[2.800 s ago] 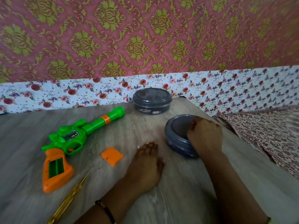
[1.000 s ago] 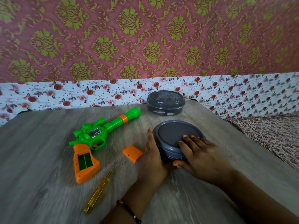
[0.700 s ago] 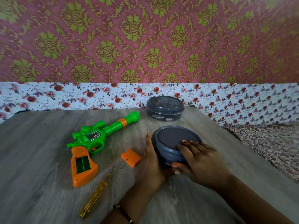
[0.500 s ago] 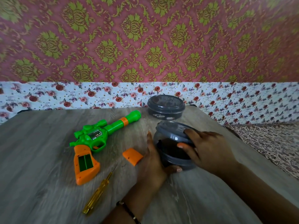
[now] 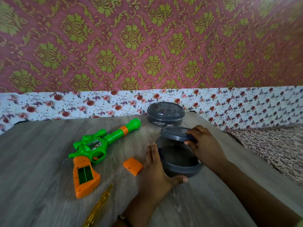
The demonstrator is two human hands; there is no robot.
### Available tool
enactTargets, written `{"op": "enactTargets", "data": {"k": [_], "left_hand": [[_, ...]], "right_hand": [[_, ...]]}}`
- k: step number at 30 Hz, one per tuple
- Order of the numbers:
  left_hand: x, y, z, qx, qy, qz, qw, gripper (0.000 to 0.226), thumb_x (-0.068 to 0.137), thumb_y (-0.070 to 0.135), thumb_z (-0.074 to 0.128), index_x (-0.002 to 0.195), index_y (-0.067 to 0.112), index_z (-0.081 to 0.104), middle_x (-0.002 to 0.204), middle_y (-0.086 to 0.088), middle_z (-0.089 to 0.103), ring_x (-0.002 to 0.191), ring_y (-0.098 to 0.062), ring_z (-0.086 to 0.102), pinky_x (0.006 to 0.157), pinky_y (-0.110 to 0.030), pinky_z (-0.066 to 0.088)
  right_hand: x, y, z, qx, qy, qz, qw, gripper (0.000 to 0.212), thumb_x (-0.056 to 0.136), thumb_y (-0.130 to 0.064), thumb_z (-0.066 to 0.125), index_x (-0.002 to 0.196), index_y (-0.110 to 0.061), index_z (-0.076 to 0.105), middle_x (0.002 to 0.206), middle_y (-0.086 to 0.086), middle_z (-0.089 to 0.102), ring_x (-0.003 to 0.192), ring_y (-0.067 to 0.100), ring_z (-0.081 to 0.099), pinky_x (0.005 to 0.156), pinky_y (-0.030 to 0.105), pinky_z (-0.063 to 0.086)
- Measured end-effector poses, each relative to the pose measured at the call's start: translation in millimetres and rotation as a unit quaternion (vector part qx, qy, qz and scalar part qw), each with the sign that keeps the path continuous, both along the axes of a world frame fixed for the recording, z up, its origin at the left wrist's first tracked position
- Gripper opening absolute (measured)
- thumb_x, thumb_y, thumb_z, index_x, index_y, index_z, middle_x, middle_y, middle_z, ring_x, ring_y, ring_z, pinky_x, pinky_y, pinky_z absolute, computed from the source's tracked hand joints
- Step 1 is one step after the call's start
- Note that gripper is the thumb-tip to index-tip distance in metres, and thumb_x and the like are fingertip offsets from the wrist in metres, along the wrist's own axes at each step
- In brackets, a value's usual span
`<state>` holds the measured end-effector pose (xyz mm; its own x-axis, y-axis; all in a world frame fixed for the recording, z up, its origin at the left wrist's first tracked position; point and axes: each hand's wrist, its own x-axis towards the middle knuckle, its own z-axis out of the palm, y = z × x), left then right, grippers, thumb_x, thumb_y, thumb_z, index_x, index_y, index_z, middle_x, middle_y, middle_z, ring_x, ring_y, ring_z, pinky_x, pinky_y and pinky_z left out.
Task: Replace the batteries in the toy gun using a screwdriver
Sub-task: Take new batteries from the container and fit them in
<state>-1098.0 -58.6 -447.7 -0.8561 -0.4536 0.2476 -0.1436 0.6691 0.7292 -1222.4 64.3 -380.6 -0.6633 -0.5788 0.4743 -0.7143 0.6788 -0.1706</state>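
Observation:
A green and orange toy gun (image 5: 96,149) lies on the table (image 5: 32,153), its grip's battery bay open and showing green inside. The orange battery cover (image 5: 133,166) lies beside it, and a yellow screwdriver (image 5: 98,208) lies near the front edge. My left hand (image 5: 155,174) cups the left side of a round grey container (image 5: 180,163). My right hand (image 5: 205,145) holds that container's grey lid (image 5: 175,133), lifted and tilted above the far rim. What is inside the container is too dark to tell.
A second grey round container (image 5: 165,114) with its lid on stands at the table's far edge, small items visible through its wall. A floral cloth (image 5: 246,102) runs along the wall behind. A patterned fabric (image 5: 275,148) lies to the right of the table.
My right hand has pulled the lid off the near container and raised it, tilted, above the far rim. My left hand stays against the container's side.

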Motion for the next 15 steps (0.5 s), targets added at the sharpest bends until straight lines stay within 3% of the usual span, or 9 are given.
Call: {"op": "enactTargets", "data": {"k": [3, 8, 10, 13, 15], "left_hand": [[-1, -2, -3, 0.017, 0.031, -0.009, 0.999, 0.154, 0.026, 0.097, 0.039, 0.151, 0.022, -0.01, 0.16, 0.011, -0.013, 0.145, -0.003, -0.004, 0.109, -0.016, 0.009], [-4, -5, -5, 0.035, 0.083, -0.03, 0.995, 0.15, 0.03, 0.1, 0.038, 0.153, 0.021, 0.004, 0.153, 0.022, -0.006, 0.144, 0.0, -0.005, 0.116, -0.018, 0.006], [-3, -4, -3, 0.037, 0.096, -0.026, 0.994, 0.146, 0.034, 0.1, 0.038, 0.153, 0.02, 0.009, 0.154, 0.022, -0.003, 0.144, 0.001, -0.004, 0.116, -0.019, 0.007], [-3, -3, -1, 0.031, 0.104, -0.016, 0.994, 0.14, 0.038, 0.101, 0.035, 0.151, 0.018, 0.02, 0.159, 0.014, 0.003, 0.145, -0.001, 0.003, 0.119, -0.025, 0.014], [-4, -4, 0, 0.041, 0.103, -0.013, 0.994, 0.137, 0.037, 0.1, 0.037, 0.146, 0.018, 0.031, 0.159, 0.014, 0.007, 0.145, -0.003, 0.012, 0.115, -0.021, 0.021]], "right_hand": [[-2, -5, 4, 0.019, -0.022, -0.004, 1.0, 0.036, 0.086, -0.029, 0.061, 0.119, -0.017, 0.057, 0.116, 0.004, 0.053, 0.105, 0.022, 0.051, 0.088, 0.032, 0.043], [9, -1, 12, 0.077, 0.042, -0.024, 0.996, 0.043, 0.088, -0.032, 0.055, 0.129, -0.022, 0.047, 0.124, 0.002, 0.051, 0.11, 0.021, 0.049, 0.092, 0.032, 0.041], [19, -2, 17, 0.084, 0.065, -0.013, 0.994, 0.037, 0.09, -0.027, 0.052, 0.126, -0.022, 0.049, 0.121, 0.002, 0.053, 0.107, 0.019, 0.051, 0.087, 0.03, 0.043], [30, -5, 20, 0.167, 0.001, -0.007, 0.986, 0.023, 0.091, -0.021, 0.052, 0.113, -0.02, 0.057, 0.114, 0.002, 0.06, 0.099, 0.017, 0.058, 0.081, 0.026, 0.047], [32, -6, 21, 0.247, -0.042, -0.008, 0.968, 0.024, 0.093, -0.02, 0.05, 0.116, -0.015, 0.056, 0.117, 0.007, 0.06, 0.104, 0.018, 0.059, 0.087, 0.027, 0.047]]}}
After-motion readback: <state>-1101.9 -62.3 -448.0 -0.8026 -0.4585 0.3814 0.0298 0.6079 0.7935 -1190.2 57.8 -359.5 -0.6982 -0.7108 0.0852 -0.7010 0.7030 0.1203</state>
